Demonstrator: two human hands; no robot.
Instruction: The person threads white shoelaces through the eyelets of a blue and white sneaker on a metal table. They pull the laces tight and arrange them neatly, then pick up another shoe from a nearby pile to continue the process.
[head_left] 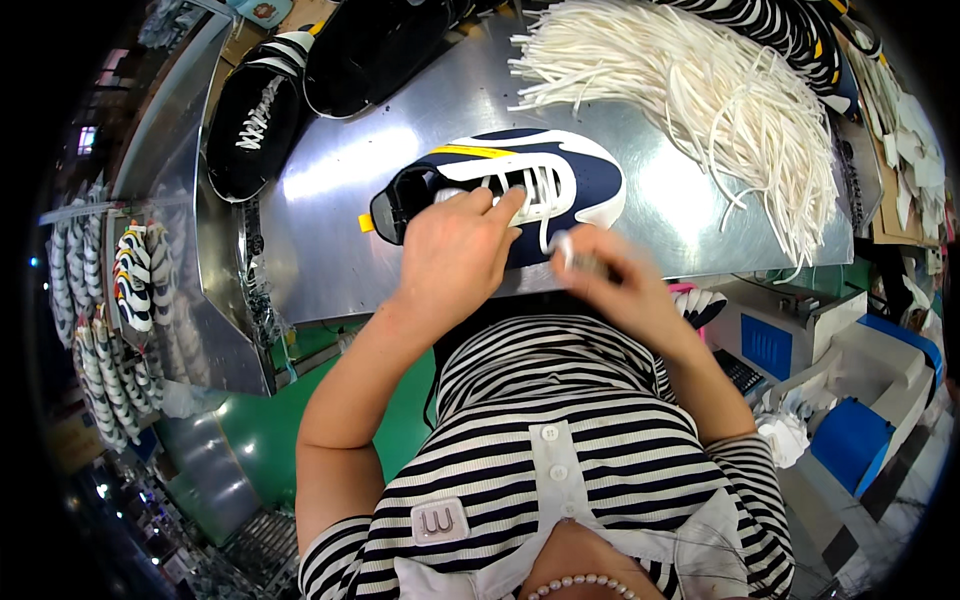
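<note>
A navy and white sneaker (592, 178) with a yellow stripe lies on its sole on the metal table, toe to the right. White shoelace (543, 190) runs through several eyelets over its tongue. My left hand (462, 240) rests on the sneaker by the collar, fingers bent and gripping it at the tongue and laces; its thumb is partly hidden. Just off the near side of the sneaker, my right hand (612, 268) is closed and blurred by motion. A white lace end shows at its fingertips, and a loop of lace hangs toward it from the eyelets.
Loose white shoelaces (690, 95) form a large heap at the back right of the metal table (345, 215). A black shoe with white lacing (255, 125) lies at the back left, beside more dark shoes (375, 50). Bundled shoe parts (130, 280) hang at far left.
</note>
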